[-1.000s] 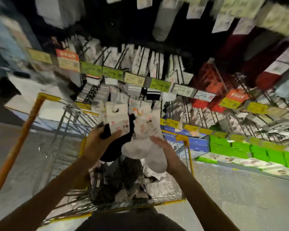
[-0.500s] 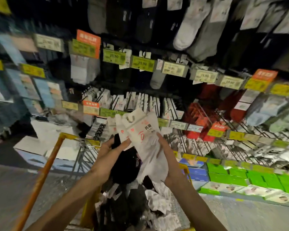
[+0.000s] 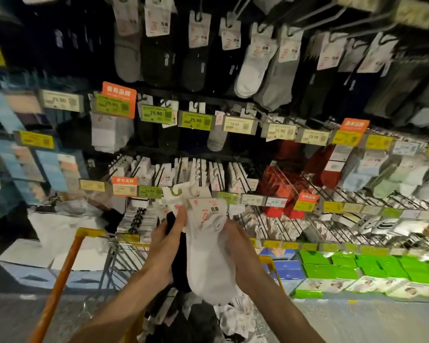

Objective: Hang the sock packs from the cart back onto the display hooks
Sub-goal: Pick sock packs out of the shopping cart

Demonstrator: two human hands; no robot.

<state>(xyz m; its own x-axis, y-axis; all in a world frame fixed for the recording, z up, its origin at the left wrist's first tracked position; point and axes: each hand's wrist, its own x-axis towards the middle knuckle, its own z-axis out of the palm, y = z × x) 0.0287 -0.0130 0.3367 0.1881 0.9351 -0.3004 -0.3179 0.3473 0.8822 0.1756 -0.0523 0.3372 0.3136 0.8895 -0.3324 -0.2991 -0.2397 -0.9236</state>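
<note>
While your left hand (image 3: 166, 243) pinches the black pack (image 3: 180, 266), your right hand (image 3: 236, 246) grips the white pack (image 3: 206, 263). Both are above the cart (image 3: 60, 280).

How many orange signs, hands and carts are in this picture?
Orange signs: 4
Hands: 2, the left hand holding the black socks, the right hand holding the white socks
Cart: 1
Total: 7
</note>
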